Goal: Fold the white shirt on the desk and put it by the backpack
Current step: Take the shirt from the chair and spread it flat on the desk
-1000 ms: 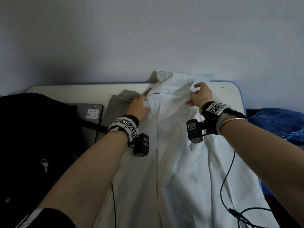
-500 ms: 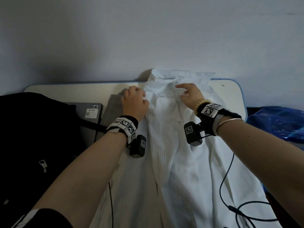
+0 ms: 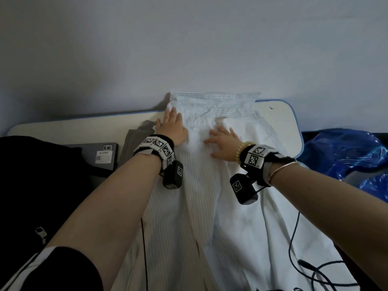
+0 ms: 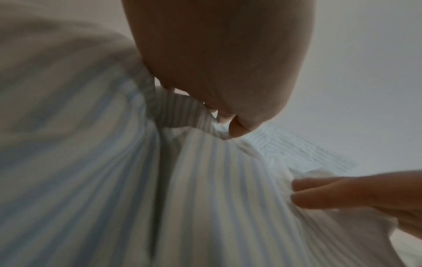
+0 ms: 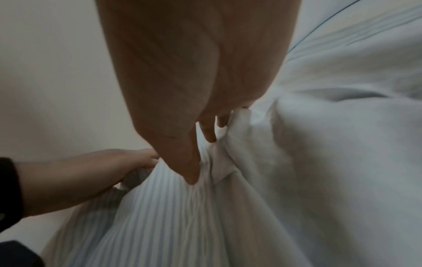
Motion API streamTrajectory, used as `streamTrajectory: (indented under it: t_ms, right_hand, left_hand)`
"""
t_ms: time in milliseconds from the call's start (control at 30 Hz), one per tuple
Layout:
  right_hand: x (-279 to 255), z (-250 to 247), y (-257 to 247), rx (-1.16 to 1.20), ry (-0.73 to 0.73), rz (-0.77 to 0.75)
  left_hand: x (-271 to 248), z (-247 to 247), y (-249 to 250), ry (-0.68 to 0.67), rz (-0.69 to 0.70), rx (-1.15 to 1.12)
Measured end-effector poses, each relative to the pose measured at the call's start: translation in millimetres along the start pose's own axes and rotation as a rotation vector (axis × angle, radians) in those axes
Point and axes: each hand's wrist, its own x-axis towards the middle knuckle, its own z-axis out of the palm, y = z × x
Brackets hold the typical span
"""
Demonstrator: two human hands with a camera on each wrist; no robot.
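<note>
The white shirt point(image 3: 199, 196) with faint blue stripes lies lengthwise on the desk point(image 3: 84, 127), its collar point(image 3: 214, 101) at the far edge against the wall. My left hand point(image 3: 172, 127) rests flat on the shirt's left shoulder, fingers straight. My right hand point(image 3: 222, 141) presses flat just below the collar, fingers spread. In the left wrist view my left hand's fingertips point(image 4: 233, 126) touch a ridge of striped cloth point(image 4: 205, 198). In the right wrist view my right hand's straight fingers point(image 5: 194, 171) lie on the fabric point(image 5: 319, 162). The black backpack point(image 3: 31, 185) sits at the desk's left.
A grey flat device point(image 3: 100, 156) with a label and a grey cloth point(image 3: 134, 139) lie between backpack and shirt. A blue plastic bag point(image 3: 346, 156) sits beyond the desk's right edge. A black cable point(image 3: 294, 248) trails over the shirt's near right part.
Both hands went from curled fingers at the collar to lying flat on the shirt. My right hand slid nearer to me and leftward. The collar now lies flat against the wall.
</note>
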Motion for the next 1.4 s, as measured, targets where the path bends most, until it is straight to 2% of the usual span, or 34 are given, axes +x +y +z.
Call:
streamTrajectory:
  t_ms: [133,300,400,467,567,733,833,967,1067,1200,1233,1300,1400]
  right_hand:
    - [-14.3,-1.5,4.8,0.168,0.113,-0.009]
    - [-40.9,1.9,-0.7,0.249,0.230,0.005]
    - [-57.3,8.1,-4.6,0.338,0.271,0.036]
    - [-68.5,14.9,-5.8,0.395,0.252,0.059]
    - [-86.1,29.7,-4.0,0.397,0.191,0.066]
    - [-118.9,52.8,-2.1,0.392,0.088,0.050]
    - [-135.6,66.1,-1.3,0.401,0.072,0.037]
    - [-151.6,82.0,-5.7,0.411,0.070,0.048]
    - [-156.7,94.3,-15.8,0.373,0.045,0.066]
    - [-160.4,112.6,-26.4,0.335,0.128,0.117]
    - [-162.2,117.1,-29.9,0.356,0.134,0.117]
    - [-166.5,124.0,-37.9,0.379,0.139,0.118]
    - [-172.9,134.2,-48.9,0.404,0.118,0.168]
  left_hand:
    - [-18.1,2.0,1.9,0.163,-0.004,-0.039]
    - [-51.7,10.7,12.4,0.284,0.040,-0.052]
    - [-78.6,19.6,25.5,0.427,0.056,-0.105]
    - [-98.0,26.6,39.2,0.377,0.071,-0.123]
    - [-119.3,45.5,61.8,0.163,0.050,-0.129]
    - [-138.6,80.4,89.1,-0.037,0.003,-0.059]
    - [-148.7,95.6,87.9,-0.061,0.000,-0.097]
    - [-165.2,105.5,82.0,-0.001,0.010,-0.270]
    - [-179.5,112.1,80.3,0.103,0.027,-0.397]
    - [-202.5,130.9,69.7,0.500,-0.051,-0.272]
    - [-208.9,136.6,65.0,0.555,-0.074,-0.244]
    - [-222.1,148.8,54.3,0.574,-0.107,-0.192]
    - [-240.5,161.2,38.0,0.457,-0.115,-0.105]
